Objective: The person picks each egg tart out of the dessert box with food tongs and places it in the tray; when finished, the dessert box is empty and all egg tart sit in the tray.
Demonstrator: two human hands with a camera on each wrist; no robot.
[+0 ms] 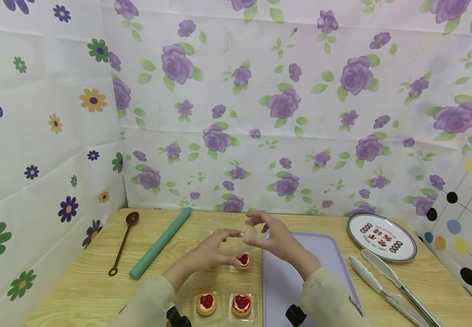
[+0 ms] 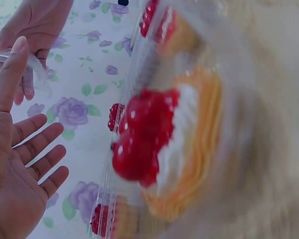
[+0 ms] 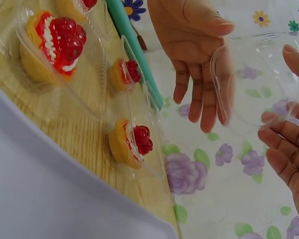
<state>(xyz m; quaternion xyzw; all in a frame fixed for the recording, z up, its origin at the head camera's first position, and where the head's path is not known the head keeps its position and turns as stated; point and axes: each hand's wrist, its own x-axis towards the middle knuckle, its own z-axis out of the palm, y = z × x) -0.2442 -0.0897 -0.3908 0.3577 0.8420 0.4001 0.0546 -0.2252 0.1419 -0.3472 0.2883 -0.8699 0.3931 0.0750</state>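
Observation:
A clear plastic lid (image 3: 249, 84) is held up above the table between both hands. My right hand (image 1: 274, 236) grips its edge, thumb on one side and fingers on the other. My left hand (image 1: 211, 252) is at the opposite edge, its fingers extended and its thumb overlapping the lid in the left wrist view. Below the hands, a tart (image 1: 243, 260) with red berries and white cream sits in a clear container. Nearer me are two more tarts, a left one (image 1: 206, 303) and a right one (image 1: 241, 304). Another tart (image 3: 127, 72) is hidden by the hands in the head view.
A lilac tray (image 1: 285, 281) lies right of the tarts. Beyond it are a plate (image 1: 382, 237) with red writing and metal tongs (image 1: 395, 290). On the left lie a teal rolling pin (image 1: 160, 243) and a brown long-handled spoon (image 1: 123, 243). Flowered sheets hang behind.

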